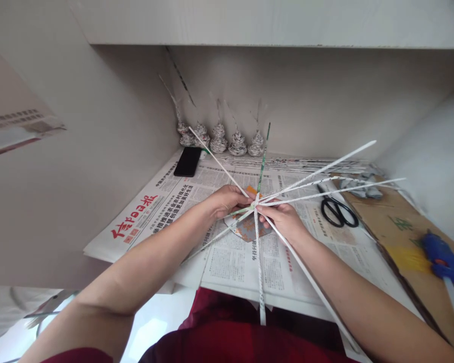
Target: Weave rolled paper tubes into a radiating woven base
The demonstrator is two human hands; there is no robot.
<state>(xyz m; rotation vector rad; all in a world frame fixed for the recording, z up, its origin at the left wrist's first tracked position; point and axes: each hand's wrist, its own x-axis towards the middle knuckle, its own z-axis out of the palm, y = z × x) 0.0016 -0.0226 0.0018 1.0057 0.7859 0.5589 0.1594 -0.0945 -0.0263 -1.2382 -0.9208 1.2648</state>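
Several thin rolled-paper sticks [260,262] cross at one point and spread outward like spokes; most are white, and one pointing to the back is green. My left hand [230,199] is closed on the sticks just left of the crossing, thumb and fingers pinching. From the right, my right hand [282,218] pinches them close to the same crossing. Beneath the hands lies a grey and orange patterned piece [245,231], partly covered by the sticks and fingers. Fingertip contact at the centre is partly hidden.
Newspaper [227,257] covers the table. At the back stand several woven gourd shapes [237,143] beside a pile of paper sticks [298,165]. A black phone [187,162] lies left; scissors [338,210], cardboard [382,217] and a blue glue gun [444,259] lie right. A shelf [272,25] overhangs.
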